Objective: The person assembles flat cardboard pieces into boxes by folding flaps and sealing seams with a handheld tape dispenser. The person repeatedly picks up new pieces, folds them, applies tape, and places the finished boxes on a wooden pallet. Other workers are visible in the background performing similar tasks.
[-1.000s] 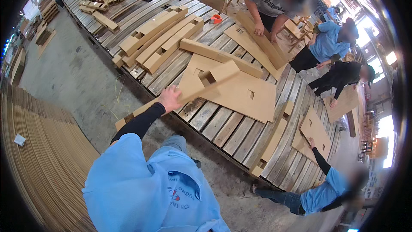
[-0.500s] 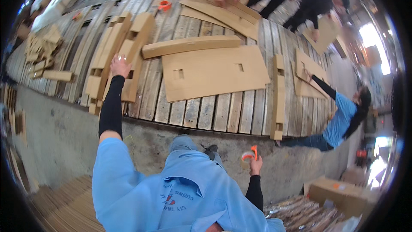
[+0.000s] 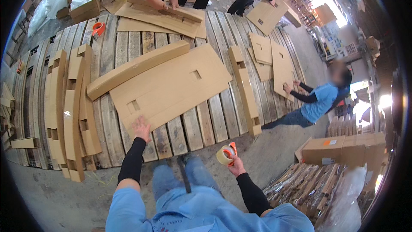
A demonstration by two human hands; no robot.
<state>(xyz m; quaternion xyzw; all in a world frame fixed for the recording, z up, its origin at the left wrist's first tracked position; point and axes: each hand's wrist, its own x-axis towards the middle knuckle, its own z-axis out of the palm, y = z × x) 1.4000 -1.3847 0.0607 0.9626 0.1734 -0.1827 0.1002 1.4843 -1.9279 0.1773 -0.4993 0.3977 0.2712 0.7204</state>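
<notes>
The flat, rectangular cardboard sheet (image 3: pixel 171 89) is plain tan; the plastic tape dispenser (image 3: pixel 234 148) is orange-red, its round roll (image 3: pixel 221 156) pale yellow. Grey-brown stripes cross the slatted wooden counter (image 3: pixel 205 124). The cloth shirt (image 3: pixel 210 212) is light blue.

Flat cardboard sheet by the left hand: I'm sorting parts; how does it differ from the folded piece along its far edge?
The sheet lies flat; the folded piece is a thick bar. The sheet is much wider; the folded piece is narrow. The sheet shows two rectangular cutouts; the folded piece shows none. Both are brown cardboard on the slatted table.
</notes>
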